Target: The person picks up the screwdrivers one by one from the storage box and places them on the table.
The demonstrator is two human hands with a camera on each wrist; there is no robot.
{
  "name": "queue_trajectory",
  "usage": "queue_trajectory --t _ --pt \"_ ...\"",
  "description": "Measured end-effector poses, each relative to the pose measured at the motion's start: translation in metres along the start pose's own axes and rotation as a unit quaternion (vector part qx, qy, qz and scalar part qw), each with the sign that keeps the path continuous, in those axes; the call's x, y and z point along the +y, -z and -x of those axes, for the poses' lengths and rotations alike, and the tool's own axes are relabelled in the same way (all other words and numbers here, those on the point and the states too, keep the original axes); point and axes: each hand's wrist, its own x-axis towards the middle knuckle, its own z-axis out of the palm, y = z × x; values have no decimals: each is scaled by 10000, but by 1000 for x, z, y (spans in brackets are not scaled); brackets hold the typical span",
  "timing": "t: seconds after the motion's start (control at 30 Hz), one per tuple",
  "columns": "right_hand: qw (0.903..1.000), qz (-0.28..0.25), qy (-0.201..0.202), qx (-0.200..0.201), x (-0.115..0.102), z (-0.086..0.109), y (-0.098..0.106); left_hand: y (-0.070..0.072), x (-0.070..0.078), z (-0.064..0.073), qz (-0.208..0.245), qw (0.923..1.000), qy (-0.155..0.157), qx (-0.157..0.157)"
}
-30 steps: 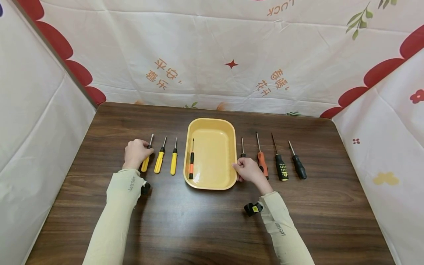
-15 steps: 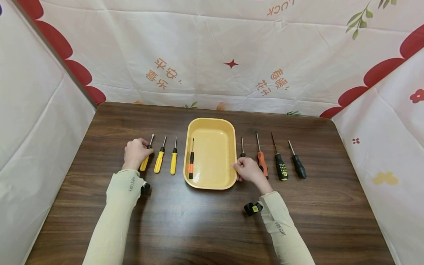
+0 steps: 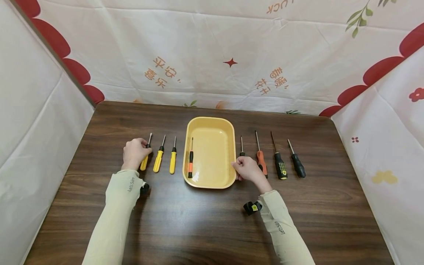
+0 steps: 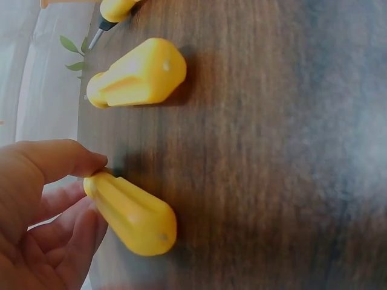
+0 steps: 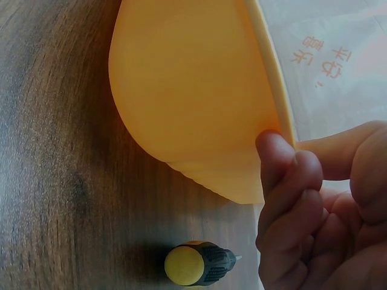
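My left hand (image 3: 134, 154) pinches the leftmost yellow-handled screwdriver (image 3: 144, 163) near the top of its handle, thumb on one side and fingers on the other. Its handle (image 4: 136, 214) slants toward the camera in the left wrist view, with its shank hidden. Two similar yellow screwdrivers, one in the middle (image 3: 158, 161) and one nearer the tray (image 3: 173, 162), lie to its right. My right hand (image 3: 247, 169) grips the right rim of a yellow tray (image 3: 208, 186) between thumb and curled fingers. Inside the tray, along its left side, lies a slim black-and-orange screwdriver (image 3: 190, 162).
Right of the tray, a screwdriver (image 3: 242, 145) is partly covered by my right hand. Beyond it lie an orange-handled screwdriver (image 3: 261, 160), a black-and-yellow one (image 3: 280, 167) and a black one (image 3: 298, 166). Printed cloth (image 3: 198, 48) hangs behind the brown table (image 3: 185, 228).
The head view has shifted very slightly. Both hands keep their holds on the screwdriver and the tray rim, with hardly any movement.
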Motion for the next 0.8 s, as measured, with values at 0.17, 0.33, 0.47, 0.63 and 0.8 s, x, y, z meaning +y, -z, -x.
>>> queue_trajectory --t 0.17,0.33,0.47,0.63,0.8 --pt "10000 30 28 11 0 0 0 0 -1 1 -69 10000 -33 23" --pt "10000 31 21 9 -1 0 0 1 -2 1 -111 9999 -59 2" --pt "10000 0 -25 -8 -1 1 0 2 -2 2 -161 9998 -32 -66" --pt "10000 -9 -17 8 0 0 0 3 -1 2 -112 9998 -8 -150" --pt "10000 -54 25 11 0 0 0 4 0 3 -7 9998 -3 -178"
